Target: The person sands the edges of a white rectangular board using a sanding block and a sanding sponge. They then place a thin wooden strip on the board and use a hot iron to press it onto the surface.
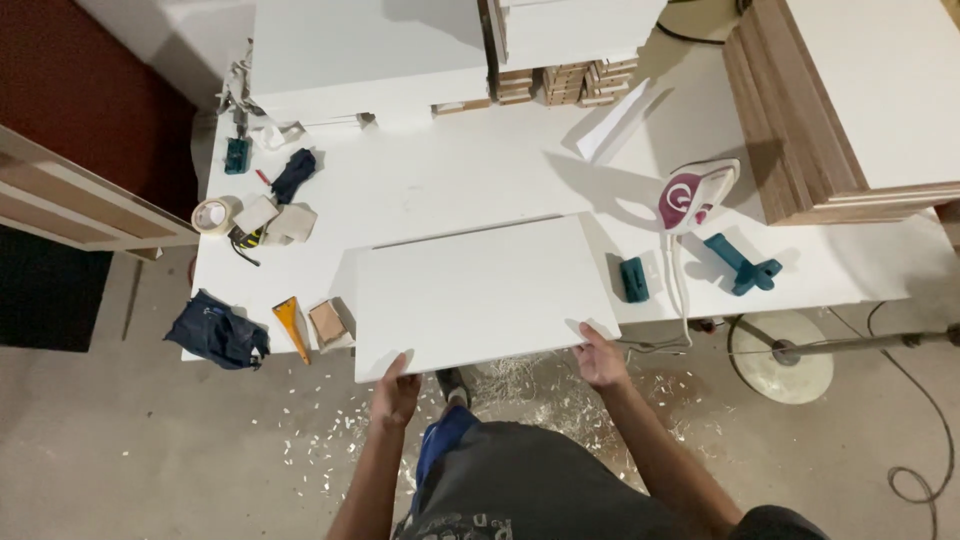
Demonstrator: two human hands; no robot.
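A: Head view. State the hand positions.

B: The left hand (396, 392) is closed on the near edge of the white panel (480, 292), at its lower left corner. The right hand (600, 358) is closed on the same edge at the lower right corner. The panel lies flat at frame centre, its near edge overhanging the white worktable (470, 170).

A: Describe the work surface.

B: To the right of the panel: a small teal block (633, 279), a white and magenta iron (695, 193) and a teal clamp-shaped tool (741, 264). To the left: a roll of tape (211, 214), a dark cloth (293, 175), an orange scraper (291, 325) and a dark blue bundle (216, 332) at the table's lower left corner. White boards (370, 45) are stacked along the top of the frame; a thick stack of wood-edged panels (850, 100) fills the upper right.

A: And the room?

B: Bare concrete floor (150, 450), with white shavings (320, 430) scattered below the table edge. A round stand base (780, 358) and a loose cable (925, 420) occupy the lower right.
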